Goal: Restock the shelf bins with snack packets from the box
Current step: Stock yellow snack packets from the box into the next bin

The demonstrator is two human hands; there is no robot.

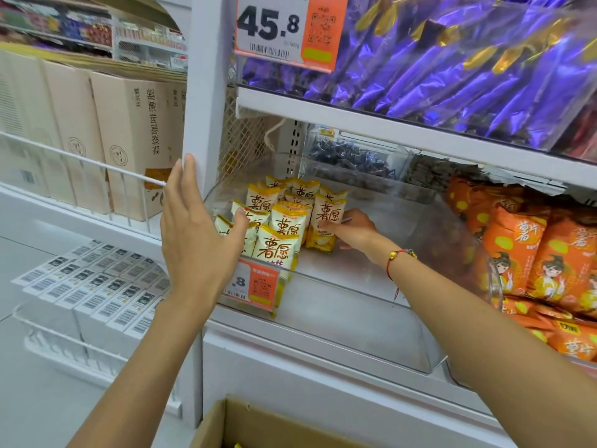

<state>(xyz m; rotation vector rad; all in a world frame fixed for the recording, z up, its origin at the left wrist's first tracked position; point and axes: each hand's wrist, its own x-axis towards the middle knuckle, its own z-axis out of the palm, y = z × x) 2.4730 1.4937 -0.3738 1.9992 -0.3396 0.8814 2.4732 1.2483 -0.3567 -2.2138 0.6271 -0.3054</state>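
Observation:
Several yellow-and-white snack packets (284, 221) stand upright at the left end of a clear plastic shelf bin (355, 286). My right hand (353, 231) is inside the bin, its fingers against the rightmost packet (328, 221). My left hand (197, 227) is raised flat in front of the bin's left end with fingers straight, holding nothing. The open cardboard box (226, 425) sits below at the bottom edge, its contents mostly out of view.
Orange snack packets (533, 260) fill the bin to the right. Purple packets (452, 66) sit on the shelf above behind a price tag (277, 27). Beige cartons (129, 140) and white boxes (97, 292) stand on wire shelves at left. A white upright post (206, 92) divides the two sections.

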